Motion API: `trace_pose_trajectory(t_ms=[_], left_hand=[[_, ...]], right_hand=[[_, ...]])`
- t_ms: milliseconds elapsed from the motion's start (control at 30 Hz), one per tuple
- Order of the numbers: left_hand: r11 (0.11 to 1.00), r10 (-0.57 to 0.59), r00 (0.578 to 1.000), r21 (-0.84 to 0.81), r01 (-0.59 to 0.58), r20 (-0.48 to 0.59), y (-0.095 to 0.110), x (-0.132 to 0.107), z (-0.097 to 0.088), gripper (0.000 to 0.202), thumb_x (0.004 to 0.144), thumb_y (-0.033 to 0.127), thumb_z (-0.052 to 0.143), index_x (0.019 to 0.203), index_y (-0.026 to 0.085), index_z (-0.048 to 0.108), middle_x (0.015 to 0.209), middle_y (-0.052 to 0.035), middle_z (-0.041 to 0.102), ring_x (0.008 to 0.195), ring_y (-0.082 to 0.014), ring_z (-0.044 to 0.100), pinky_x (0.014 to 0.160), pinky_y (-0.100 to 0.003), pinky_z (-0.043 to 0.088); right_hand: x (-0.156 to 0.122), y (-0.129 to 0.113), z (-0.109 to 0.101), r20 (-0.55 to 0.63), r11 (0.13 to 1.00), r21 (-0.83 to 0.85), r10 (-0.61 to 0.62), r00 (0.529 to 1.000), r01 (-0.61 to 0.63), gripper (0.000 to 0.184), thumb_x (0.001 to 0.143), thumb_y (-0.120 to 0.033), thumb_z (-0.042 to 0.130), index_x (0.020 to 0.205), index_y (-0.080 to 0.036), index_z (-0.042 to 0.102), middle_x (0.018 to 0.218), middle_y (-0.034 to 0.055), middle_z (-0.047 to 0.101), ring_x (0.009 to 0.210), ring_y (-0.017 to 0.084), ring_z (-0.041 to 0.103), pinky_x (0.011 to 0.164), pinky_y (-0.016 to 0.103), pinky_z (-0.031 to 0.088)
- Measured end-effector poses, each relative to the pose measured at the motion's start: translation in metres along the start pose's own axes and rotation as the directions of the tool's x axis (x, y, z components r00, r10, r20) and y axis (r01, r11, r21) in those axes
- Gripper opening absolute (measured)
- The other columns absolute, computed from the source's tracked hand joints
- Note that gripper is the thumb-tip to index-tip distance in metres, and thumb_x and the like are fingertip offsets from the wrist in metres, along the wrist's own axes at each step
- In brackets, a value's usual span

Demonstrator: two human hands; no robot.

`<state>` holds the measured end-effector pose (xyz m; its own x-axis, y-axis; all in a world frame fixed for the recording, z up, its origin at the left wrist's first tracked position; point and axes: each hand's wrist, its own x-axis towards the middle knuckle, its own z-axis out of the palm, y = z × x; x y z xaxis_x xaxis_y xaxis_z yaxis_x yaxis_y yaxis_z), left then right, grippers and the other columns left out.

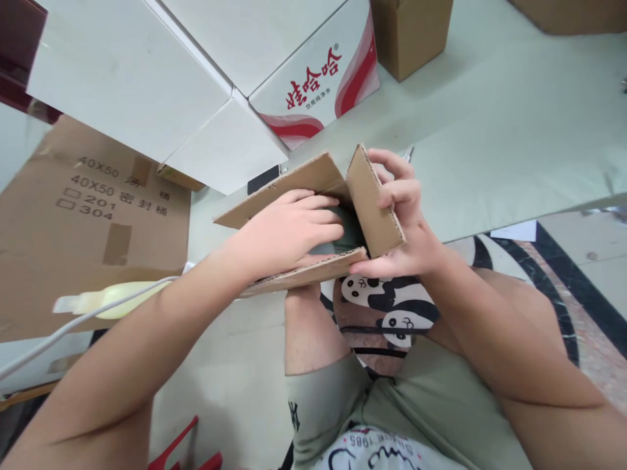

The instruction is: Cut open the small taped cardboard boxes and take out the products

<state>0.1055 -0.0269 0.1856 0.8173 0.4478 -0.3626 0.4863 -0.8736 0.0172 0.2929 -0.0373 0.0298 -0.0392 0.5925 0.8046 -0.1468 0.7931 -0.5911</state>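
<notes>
A small brown cardboard box [373,209] with raised flaps is held at the table edge, above my lap. My right hand [405,202] grips its right end, fingers over the outer side of the flap and thumb under the near corner. My left hand [306,225] reaches in at the opening from the left, back of the hand up and fingers stretched out. Its fingertips point toward the dark interior, where a greenish surface shows partly. What lies under the left palm is hidden.
White cartons with red print [313,81] stand behind the box, beside another brown carton [414,39]. A large brown carton [93,215] is at left, with a pale yellow bottle [122,299] and a white cable [88,318]. A dark flat object [263,180] lies behind the box.
</notes>
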Motion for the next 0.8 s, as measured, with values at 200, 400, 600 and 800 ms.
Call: trace_pose_trajectory(t_ms=[200,400,600,800], left_hand=[[0.996,-0.073,0.995,-0.060,0.070,-0.062,-0.010,-0.023,0.009,0.042,0.103,0.052,0.042,0.101,0.024,0.073,0.121,-0.0080,0.078,0.132,-0.0293,0.062,0.109,-0.045,0.046],[0.984,-0.178,0.980,-0.025,0.176,-0.095,-0.012,-0.019,0.014,0.040,0.102,0.050,0.042,0.094,0.023,0.070,0.112,-0.0101,0.077,0.115,-0.0290,0.068,0.100,-0.044,0.050],[0.990,-0.143,0.985,0.002,0.144,-0.097,-0.012,-0.012,0.007,0.037,0.102,0.042,0.038,0.096,0.025,0.070,0.100,-0.0051,0.079,0.101,-0.0244,0.072,0.108,-0.047,0.045],[0.993,-0.119,0.985,-0.026,0.117,-0.127,-0.004,0.002,-0.010,0.031,0.097,0.044,0.043,0.097,0.030,0.071,0.107,-0.0045,0.079,0.110,-0.0285,0.070,0.106,-0.050,0.047]], right_hand=[[-0.005,-0.005,0.008,-0.061,0.978,-0.019,0.206,0.977,-0.208,0.057,0.069,-0.061,0.083,0.103,-0.029,0.050,0.141,0.0099,0.048,0.128,0.033,0.056,0.106,0.058,0.051],[-0.006,-0.031,0.035,-0.192,0.875,-0.060,0.463,0.865,-0.481,0.046,0.090,-0.039,0.067,0.130,-0.030,0.047,0.097,0.0008,0.060,0.087,0.020,0.063,0.082,0.041,0.059],[-0.005,-0.028,0.038,-0.370,0.844,-0.148,0.436,0.821,-0.515,0.019,0.100,-0.044,0.057,0.094,-0.027,0.053,0.078,0.0008,0.054,0.080,0.023,0.061,0.085,0.044,0.057],[-0.003,-0.018,0.013,-0.606,0.849,-0.185,0.299,0.737,-0.495,0.028,0.103,-0.053,0.049,0.105,-0.025,0.053,0.091,0.0051,0.061,0.096,0.027,0.066,0.091,0.051,0.056]])
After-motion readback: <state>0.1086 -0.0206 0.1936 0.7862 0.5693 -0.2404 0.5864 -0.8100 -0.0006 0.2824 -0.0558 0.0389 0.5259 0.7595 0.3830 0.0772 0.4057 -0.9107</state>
